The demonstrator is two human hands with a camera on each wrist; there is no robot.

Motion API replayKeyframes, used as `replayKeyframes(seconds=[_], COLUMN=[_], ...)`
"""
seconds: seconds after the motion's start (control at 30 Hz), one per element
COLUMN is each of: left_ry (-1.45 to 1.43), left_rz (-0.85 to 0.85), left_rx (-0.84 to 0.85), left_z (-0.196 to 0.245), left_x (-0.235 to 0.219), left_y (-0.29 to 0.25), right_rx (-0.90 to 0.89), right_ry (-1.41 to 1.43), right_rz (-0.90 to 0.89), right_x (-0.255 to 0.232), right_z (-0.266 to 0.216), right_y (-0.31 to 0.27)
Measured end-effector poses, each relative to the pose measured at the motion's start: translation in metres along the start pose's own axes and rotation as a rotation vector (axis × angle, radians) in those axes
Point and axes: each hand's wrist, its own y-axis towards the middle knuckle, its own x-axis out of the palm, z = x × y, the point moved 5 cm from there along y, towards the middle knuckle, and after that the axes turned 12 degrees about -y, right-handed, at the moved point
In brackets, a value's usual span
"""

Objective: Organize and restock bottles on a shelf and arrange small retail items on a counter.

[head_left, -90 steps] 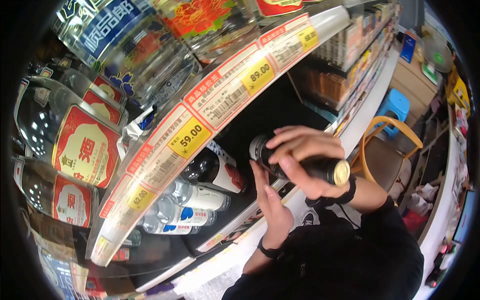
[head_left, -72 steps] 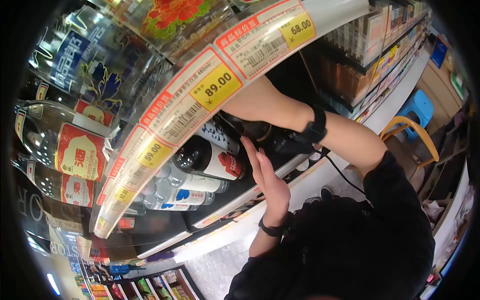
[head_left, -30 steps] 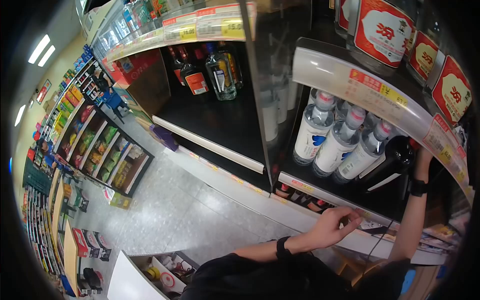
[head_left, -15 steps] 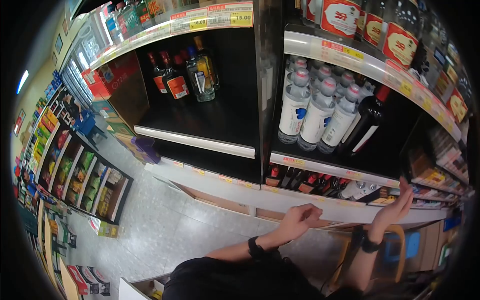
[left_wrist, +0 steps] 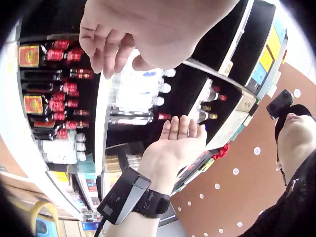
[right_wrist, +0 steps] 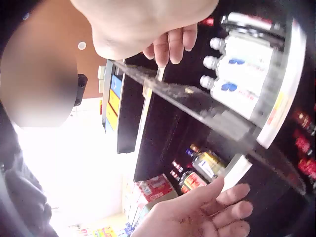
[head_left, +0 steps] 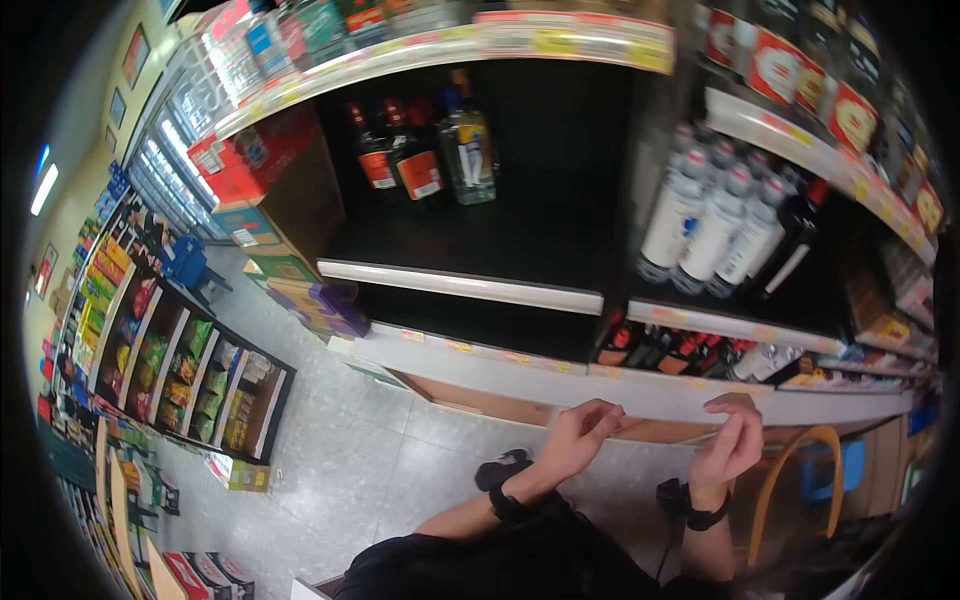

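My left hand point(head_left: 580, 440) hovers in front of the low shelves, its fingers loosely bent and nothing in it. To its right is my right hand point(head_left: 730, 445), also holding nothing, with relaxed fingers. Beyond them, clear bottles with white labels point(head_left: 710, 225) stand in rows on a black shelf point(head_left: 650, 295). A dark red-capped bottle point(head_left: 795, 235) is upright beside their right end. In the left wrist view, the right hand point(left_wrist: 175, 148) shows its palm and spread fingers. The right wrist view shows the left hand point(right_wrist: 197, 212) with fingers apart.
Liquor bottles point(head_left: 415, 160) stand in the left bay beside stacked cartons point(head_left: 270, 200). Red-capped bottles point(head_left: 690, 350) fill the low shelf. A wooden chair point(head_left: 825, 440) and blue stool point(head_left: 850, 465) are at right. A snack rack point(head_left: 200, 370) stands across the floor.
Earlier the right hand held a dark gold-capped bottle, the left hand touching it, then reached under the price-tag shelf. Both hands are now withdrawn without a bottle, and the view takes in more shelves.
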Motion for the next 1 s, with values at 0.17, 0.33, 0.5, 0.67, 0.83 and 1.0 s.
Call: replayKeyframes(seconds=[0.17, 0.33, 0.5, 0.67, 0.83, 1.0], left_ry=[-0.037, 0.113, 0.067, 0.009, -0.062, -0.085], left_rz=[0.140, 0.178, 0.227, 0.253, 0.207, 0.171], left_rx=[0.004, 0.025, 0.211, 0.250, 0.288, 0.274], left_z=[0.029, 0.080, 0.127, 0.151, 0.165, 0.181], left_x=[-0.105, -0.220, -0.301, -0.346, -0.362, -0.369], left_y=[0.019, 0.047, 0.060, 0.072, 0.092, 0.098], right_rx=[-0.151, -0.165, -0.135, -0.138, -0.052, 0.009], right_ry=[0.132, 0.185, 0.163, 0.067, -0.083, 0.349], right_rz=[-0.179, -0.254, -0.276, -0.224, -0.227, -0.166], right_x=[0.131, 0.286, 0.420, 0.490, 0.528, 0.526], right_z=[-0.053, -0.103, -0.137, -0.137, -0.127, -0.127], right_y=[0.023, 0.072, 0.133, 0.168, 0.185, 0.181])
